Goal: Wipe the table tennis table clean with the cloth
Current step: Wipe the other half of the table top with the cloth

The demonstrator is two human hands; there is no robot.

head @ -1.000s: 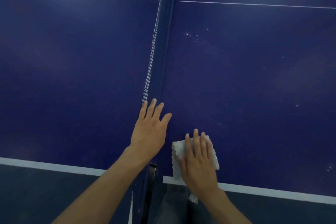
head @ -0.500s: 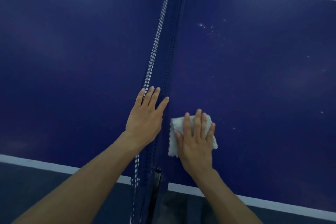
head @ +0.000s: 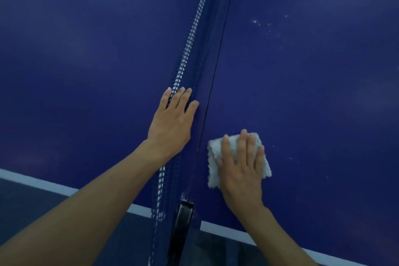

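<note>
White squarish cloth (head: 212,170) flat on blue table (head: 323,93), skewed beside the net (head: 190,39), under straight, spread fingers (head: 243,147) of right hand (head: 239,170).

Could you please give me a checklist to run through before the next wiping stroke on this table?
1. Cloth lies flat under the right hand: ok.
2. Cloth sits fully on the table tennis table, inside its near edge: ok.
3. Left hand rests on the net, apart from the cloth: ok.
4. White specks further up the right half are wiped away: not ok.
5. Cloth is damp enough: cannot tell.
</note>
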